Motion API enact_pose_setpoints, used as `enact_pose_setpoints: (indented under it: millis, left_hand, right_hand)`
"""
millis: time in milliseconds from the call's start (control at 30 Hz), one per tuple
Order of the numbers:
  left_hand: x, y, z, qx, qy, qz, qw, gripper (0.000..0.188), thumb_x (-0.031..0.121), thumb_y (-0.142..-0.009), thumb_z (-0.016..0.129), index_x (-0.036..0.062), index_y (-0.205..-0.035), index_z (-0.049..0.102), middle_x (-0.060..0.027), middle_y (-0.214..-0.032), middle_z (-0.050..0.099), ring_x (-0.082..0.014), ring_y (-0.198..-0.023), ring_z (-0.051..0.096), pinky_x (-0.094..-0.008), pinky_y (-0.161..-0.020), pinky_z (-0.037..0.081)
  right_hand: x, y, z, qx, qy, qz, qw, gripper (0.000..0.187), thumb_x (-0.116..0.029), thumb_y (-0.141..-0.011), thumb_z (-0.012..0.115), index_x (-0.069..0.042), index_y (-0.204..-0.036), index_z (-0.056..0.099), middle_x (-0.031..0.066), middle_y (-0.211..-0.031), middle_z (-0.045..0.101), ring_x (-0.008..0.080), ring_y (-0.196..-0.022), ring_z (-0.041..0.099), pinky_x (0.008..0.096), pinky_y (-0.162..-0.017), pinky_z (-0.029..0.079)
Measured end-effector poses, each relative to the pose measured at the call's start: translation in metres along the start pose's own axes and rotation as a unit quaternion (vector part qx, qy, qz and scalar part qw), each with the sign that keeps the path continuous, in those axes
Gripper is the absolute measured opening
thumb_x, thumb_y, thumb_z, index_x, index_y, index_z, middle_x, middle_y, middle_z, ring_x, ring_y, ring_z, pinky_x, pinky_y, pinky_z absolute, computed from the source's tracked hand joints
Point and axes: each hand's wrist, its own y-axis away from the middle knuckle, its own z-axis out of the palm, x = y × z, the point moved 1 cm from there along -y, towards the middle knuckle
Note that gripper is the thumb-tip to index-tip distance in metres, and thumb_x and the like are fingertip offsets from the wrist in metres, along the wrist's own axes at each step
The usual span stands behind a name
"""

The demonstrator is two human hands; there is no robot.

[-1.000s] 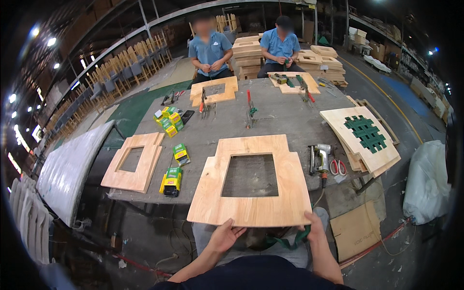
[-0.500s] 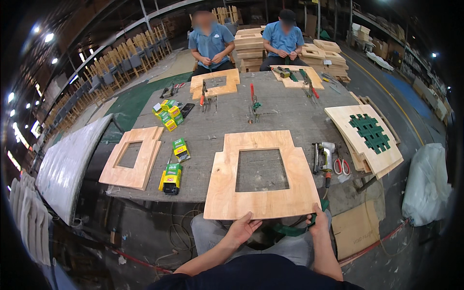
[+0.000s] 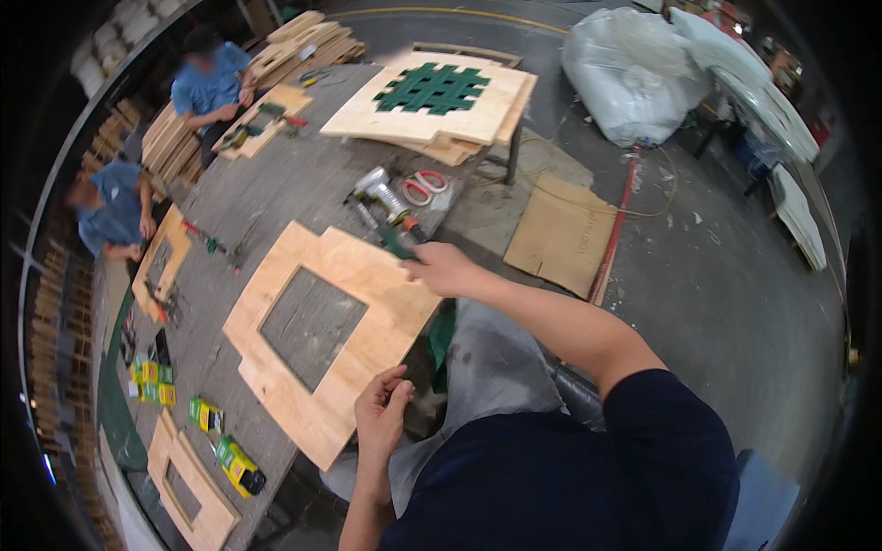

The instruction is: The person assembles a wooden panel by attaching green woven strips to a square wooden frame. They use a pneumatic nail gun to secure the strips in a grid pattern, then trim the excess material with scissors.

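Note:
A pale plywood panel [image 3: 381,317] with a four-sided cut-out lies on the workbench, its near end reaching over the bench edge towards my lap. My right hand [image 3: 441,268] is closed on a green webbing strip [image 3: 395,242] above the panel's right corner. More green webbing [image 3: 442,335] hangs below that corner, beside my leg. At the panel's near edge is my left hand [image 3: 379,413], its fingers curled and thumb bent in; whatever it may hold is hidden. Just past my right hand lie a nail gun [image 3: 377,186] and red-handled scissors [image 3: 425,187].
A panel woven with green webbing [image 3: 432,89] tops a stack at the bench's right end. Green-yellow boxes [image 3: 241,466] and another cut-out panel [image 3: 188,487] lie left. Two people in blue shirts work across the bench [image 3: 303,170]. Cardboard [image 3: 560,234] lies on the floor.
The view has swung right. My right hand has moved up from the panel's near edge to beside the tools with the green strip. My left hand's fingers have curled in.

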Motion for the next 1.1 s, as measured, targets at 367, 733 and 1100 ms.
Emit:
enact_pose_setpoints:
  millis: [367,733,1100]
  left_hand:
    - [0.115,-0.03,0.095,-0.093,-0.191,0.256,0.943,0.038,-0.004,-0.092,0.065,0.0062,-0.128,0.069,-0.0055,-0.078,0.058,-0.0119,-0.067,0.054,-0.0264,-0.063,0.046]
    - [0.127,-0.013,0.099,-0.121,-0.138,0.211,0.96,0.041,-0.004,-0.092,0.06,0.0021,-0.133,0.06,-0.0026,-0.073,0.058,-0.0096,-0.064,0.053,-0.027,-0.063,0.047]
    - [0.113,-0.021,0.091,-0.151,-0.086,0.159,0.972,0.055,-0.002,-0.095,0.059,0.0004,-0.148,0.046,0.0005,-0.076,0.055,-0.0054,-0.068,0.049,-0.0228,-0.065,0.042]
  right_hand:
    - [-0.041,-0.075,0.029,-0.026,0.228,0.028,0.973,0.026,-0.016,-0.091,0.063,-0.001,-0.108,0.076,0.0226,-0.109,0.074,0.0365,-0.107,0.072,0.0463,-0.091,0.057]
    - [-0.042,-0.095,0.04,-0.066,0.274,0.039,0.959,0.029,-0.022,-0.096,0.061,-0.002,-0.111,0.074,0.0208,-0.114,0.074,0.0358,-0.11,0.071,0.0465,-0.092,0.057]
    - [-0.038,-0.1,0.04,-0.069,0.275,0.045,0.958,0.032,-0.027,-0.097,0.062,-0.001,-0.113,0.073,0.0205,-0.114,0.074,0.0364,-0.11,0.071,0.0469,-0.093,0.057]
